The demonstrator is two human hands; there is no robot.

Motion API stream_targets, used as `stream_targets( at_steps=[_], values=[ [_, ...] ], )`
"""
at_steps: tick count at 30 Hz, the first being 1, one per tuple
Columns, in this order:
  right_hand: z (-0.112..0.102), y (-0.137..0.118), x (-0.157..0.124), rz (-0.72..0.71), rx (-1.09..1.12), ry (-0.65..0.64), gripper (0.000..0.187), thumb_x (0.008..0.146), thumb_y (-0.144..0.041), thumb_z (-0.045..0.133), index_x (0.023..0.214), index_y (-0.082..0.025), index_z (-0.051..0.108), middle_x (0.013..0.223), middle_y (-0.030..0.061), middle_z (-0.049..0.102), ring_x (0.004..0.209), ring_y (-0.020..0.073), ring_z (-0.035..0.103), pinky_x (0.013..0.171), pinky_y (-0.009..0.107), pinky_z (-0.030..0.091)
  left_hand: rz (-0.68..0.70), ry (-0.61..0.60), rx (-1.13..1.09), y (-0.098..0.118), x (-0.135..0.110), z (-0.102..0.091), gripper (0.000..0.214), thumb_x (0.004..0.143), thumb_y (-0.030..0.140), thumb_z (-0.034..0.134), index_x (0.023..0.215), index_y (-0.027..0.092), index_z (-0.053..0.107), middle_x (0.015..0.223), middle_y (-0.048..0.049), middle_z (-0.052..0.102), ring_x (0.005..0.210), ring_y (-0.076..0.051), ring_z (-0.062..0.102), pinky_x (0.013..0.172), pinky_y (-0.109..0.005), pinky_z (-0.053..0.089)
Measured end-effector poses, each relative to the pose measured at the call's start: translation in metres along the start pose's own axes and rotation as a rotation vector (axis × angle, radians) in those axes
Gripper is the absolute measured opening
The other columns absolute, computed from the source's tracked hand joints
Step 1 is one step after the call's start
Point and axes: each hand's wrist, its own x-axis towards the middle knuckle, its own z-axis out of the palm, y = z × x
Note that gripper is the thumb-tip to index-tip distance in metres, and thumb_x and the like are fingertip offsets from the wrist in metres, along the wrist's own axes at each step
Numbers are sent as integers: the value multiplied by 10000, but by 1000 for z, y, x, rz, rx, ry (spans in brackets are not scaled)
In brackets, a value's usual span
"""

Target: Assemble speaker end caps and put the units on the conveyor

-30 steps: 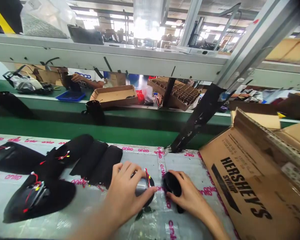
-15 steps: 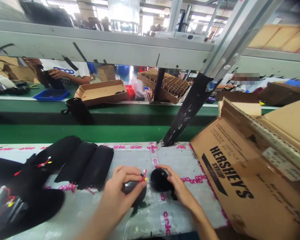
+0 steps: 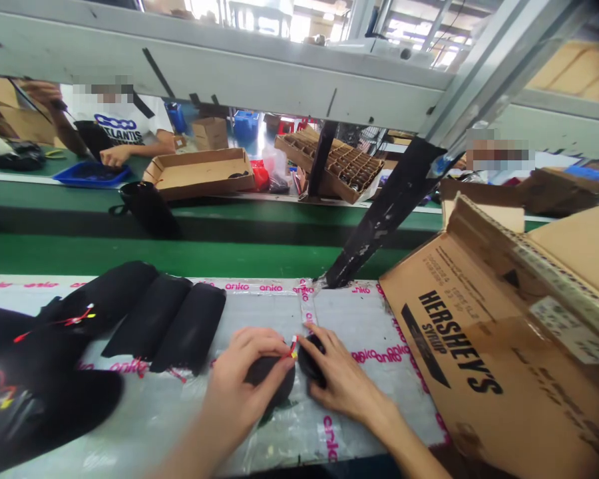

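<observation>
My left hand (image 3: 252, 372) is closed, thumb and fingertips pinching a short red wire with a small white connector (image 3: 294, 344). Under that hand lies a rounded black cylinder (image 3: 279, 389), from which the wire seems to come. Close on the right, my right hand (image 3: 342, 372) is wrapped over a round black piece (image 3: 309, 362), with its thumb at the near side and index finger at the far side. Fingers cover much of this piece. To the left lie several black fabric sleeves (image 3: 192, 329), and red wires (image 3: 74, 320) show among them.
A cardboard box (image 3: 459, 346) stands at the right. A dark slanted post (image 3: 374, 219) rises from the table's back edge. Beyond is a green conveyor (image 3: 229, 256) with a black cylinder (image 3: 152, 207), a shallow carton (image 3: 199, 176) and a blue tray (image 3: 90, 175). A person (image 3: 120, 126) sits across.
My right hand has turned over the round black piece, covering more of it, and the piece is nearer the wire. My left hand keeps its pinch. The person's hand across has lowered to the blue tray.
</observation>
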Motion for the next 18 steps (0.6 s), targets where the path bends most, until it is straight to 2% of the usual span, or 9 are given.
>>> stream_targets(
  at_steps=[2,4,6,7,8,10,12,15,18],
  values=[
    [-8,0,5,15,106,56,717,736,-155,800,1441,-264,724,1582,141,593,1515,418,495,1304,636,329,9,6,-2,1,1,0,143,973,127,777,1024,258,757,1006,-3,791,992,-185,745,928,-285,574],
    [-16,-6,9,26,200,95,558,925,-408,732,1455,-236,698,1463,162,684,1355,394,655,1183,618,499,17,4,-6,1,1,0,142,968,126,782,1020,257,764,999,-2,793,987,-181,743,921,-278,570],
    [-19,-17,11,38,314,128,668,1085,-646,381,1508,-199,641,1335,187,759,1109,374,782,942,581,649,29,-4,-15,1,2,0,150,967,119,781,1021,258,765,992,5,797,971,-172,738,915,-273,564],
    [-18,-24,12,46,414,146,779,1096,-696,225,1524,-180,622,1287,197,781,999,367,808,828,556,677,35,-8,-20,1,3,0,155,968,113,778,1021,259,763,985,9,799,957,-168,736,912,-273,560],
    [-15,-30,13,54,545,163,845,1087,-725,160,1524,-171,623,1256,199,796,923,360,818,755,532,683,40,-13,-27,1,3,0,159,971,109,774,1022,258,760,977,12,802,943,-164,733,908,-274,557],
    [-8,-41,13,50,833,193,803,1061,-761,300,1484,-187,669,1273,179,803,924,352,824,761,496,684,43,-27,-42,1,3,-1,154,980,112,767,1026,259,756,968,12,804,922,-164,728,898,-282,555],
    [-1,-48,15,13,994,192,662,1022,-703,540,1448,-226,711,1343,143,789,1041,347,816,887,475,672,37,-40,-54,1,3,-1,141,987,123,767,1025,258,757,958,6,800,914,-170,724,885,-290,559],
    [1,-52,16,-66,937,170,587,1019,-629,637,1475,-265,701,1441,111,750,1165,332,785,1031,457,625,23,-46,-59,3,3,-2,121,989,137,769,1019,255,768,949,-9,788,909,-180,722,861,-297,569],
    [-4,-56,14,-109,888,175,628,1020,-655,631,1527,-284,661,1497,107,716,1178,333,781,1023,452,631,14,-48,-46,4,3,-2,109,988,143,767,1019,246,783,942,-27,780,905,-192,726,839,-305,578]
  ],
)
